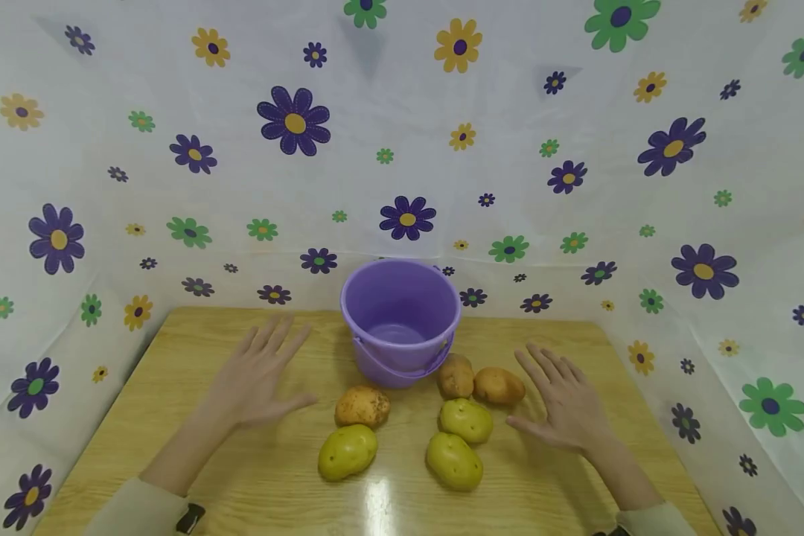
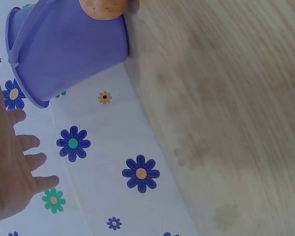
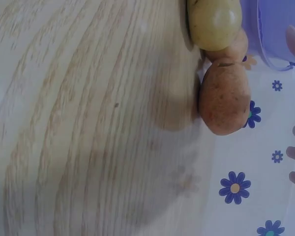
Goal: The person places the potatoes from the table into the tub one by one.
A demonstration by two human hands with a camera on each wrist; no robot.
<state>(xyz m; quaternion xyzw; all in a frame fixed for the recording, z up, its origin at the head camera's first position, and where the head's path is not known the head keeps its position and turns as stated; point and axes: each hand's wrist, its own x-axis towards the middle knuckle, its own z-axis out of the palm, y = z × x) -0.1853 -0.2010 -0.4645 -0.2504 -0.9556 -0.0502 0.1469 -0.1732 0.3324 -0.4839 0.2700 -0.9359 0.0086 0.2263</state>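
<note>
Both hands hover over the table with fingers spread and nothing held. My left hand [image 1: 257, 380] is left of a purple bucket [image 1: 400, 365] and a brown potato [image 1: 362, 406]; a yellow-green potato [image 1: 348, 452] lies just in front of that one. On the other side, my right hand [image 1: 566, 402] is beside a brown potato [image 1: 499, 385], with a second brown potato [image 1: 455, 376] against the bucket. Two more yellow-green potatoes [image 1: 466, 420] lie one in front of the other there. The bucket stands upright, its handle lowered at the front, and its visible floor is bare.
The wooden table [image 1: 261, 476] backs onto a white flowered cloth [image 1: 402, 171], which also hangs along the left and right sides. Pale sleeves [image 1: 137, 510] and dark wristbands [image 1: 190, 518] show at the bottom of the head view.
</note>
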